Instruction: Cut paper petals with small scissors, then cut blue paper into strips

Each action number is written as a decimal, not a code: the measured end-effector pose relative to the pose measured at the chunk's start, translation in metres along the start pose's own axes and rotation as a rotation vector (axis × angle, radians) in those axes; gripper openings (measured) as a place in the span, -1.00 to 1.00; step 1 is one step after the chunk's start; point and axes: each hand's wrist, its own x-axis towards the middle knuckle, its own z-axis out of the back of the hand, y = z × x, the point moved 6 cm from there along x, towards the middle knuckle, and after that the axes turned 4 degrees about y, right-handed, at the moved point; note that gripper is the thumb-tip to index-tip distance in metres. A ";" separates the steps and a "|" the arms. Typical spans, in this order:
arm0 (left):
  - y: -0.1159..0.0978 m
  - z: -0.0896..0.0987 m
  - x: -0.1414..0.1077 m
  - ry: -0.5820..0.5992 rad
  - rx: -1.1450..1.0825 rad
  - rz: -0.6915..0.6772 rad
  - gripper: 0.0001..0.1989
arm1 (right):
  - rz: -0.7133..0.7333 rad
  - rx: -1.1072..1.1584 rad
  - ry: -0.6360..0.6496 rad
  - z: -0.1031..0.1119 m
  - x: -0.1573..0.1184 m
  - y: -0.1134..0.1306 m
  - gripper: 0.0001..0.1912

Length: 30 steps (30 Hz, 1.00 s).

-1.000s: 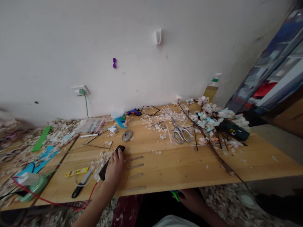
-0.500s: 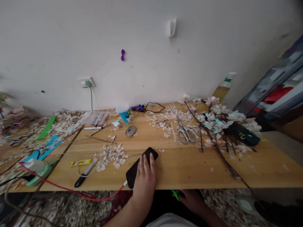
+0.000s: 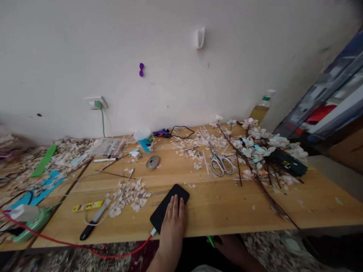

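Observation:
My left hand lies flat on the right part of a black phone, its fingers stretched out over the dark screen. A white plug on a red cable joins the phone's near end. Below the table's front edge, in shadow, my right hand is by my lap. A bright green thing, perhaps a tool's handle, pokes out from it; most of this thing and the fingers are hidden. Grey-handled scissors rest farther back, right of the phone.
White petal scraps lie left of the phone, near a black-handled knife and a yellow strip. A blue cup and round metal disc stand behind. Flowering branches spread at right, before a bottle.
My left hand has slid back toward me over the phone, baring more of its far end. The whole view has shifted slightly. My right hand stays below the table edge.

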 end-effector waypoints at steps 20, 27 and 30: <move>0.156 -0.037 0.037 0.180 -0.094 0.076 -0.39 | 0.005 0.166 -0.048 0.006 0.000 -0.004 -0.43; 0.159 -0.016 0.065 0.087 0.043 0.026 -0.53 | 0.024 0.144 -0.061 0.013 0.000 0.005 -0.47; 0.175 0.002 0.076 0.033 0.056 -0.019 -0.54 | 0.026 0.151 -0.059 0.015 0.000 0.010 -0.50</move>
